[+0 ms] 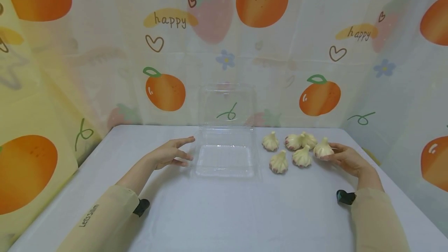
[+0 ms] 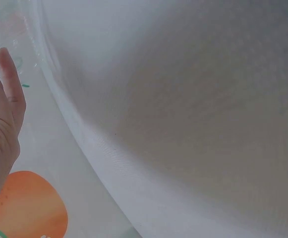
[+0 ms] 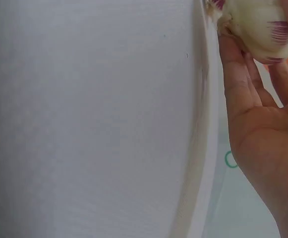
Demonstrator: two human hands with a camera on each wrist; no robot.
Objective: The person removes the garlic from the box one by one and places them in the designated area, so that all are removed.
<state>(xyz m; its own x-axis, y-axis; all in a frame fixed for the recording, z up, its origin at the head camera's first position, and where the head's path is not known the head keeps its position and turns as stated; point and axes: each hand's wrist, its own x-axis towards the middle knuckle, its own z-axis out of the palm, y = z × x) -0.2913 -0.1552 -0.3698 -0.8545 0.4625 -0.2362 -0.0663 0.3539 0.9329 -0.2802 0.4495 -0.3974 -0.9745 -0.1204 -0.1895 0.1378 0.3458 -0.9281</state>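
My right hand (image 1: 347, 159) grips a garlic bulb (image 1: 323, 149) between thumb and fingers at the right of the group. The right wrist view shows this bulb's pale, purple-streaked side (image 3: 262, 29) against the fingertips. Several other garlic bulbs (image 1: 278, 162) sit just left of it on the white table. My left hand (image 1: 171, 153) holds nothing; its fingers are spread and relaxed beside the left edge of a clear plastic clamshell box (image 1: 224, 173). The box stands with its lid (image 1: 226, 106) raised at the back. In the left wrist view, only part of the left hand (image 2: 2, 114) shows.
A white cloth covers the table (image 1: 224, 217). Behind it hangs a fruit-printed curtain (image 1: 224, 65), close to the table's far edge, with more curtain at both sides. A dark band (image 1: 141, 207) is on the left wrist, another (image 1: 345, 197) on the right.
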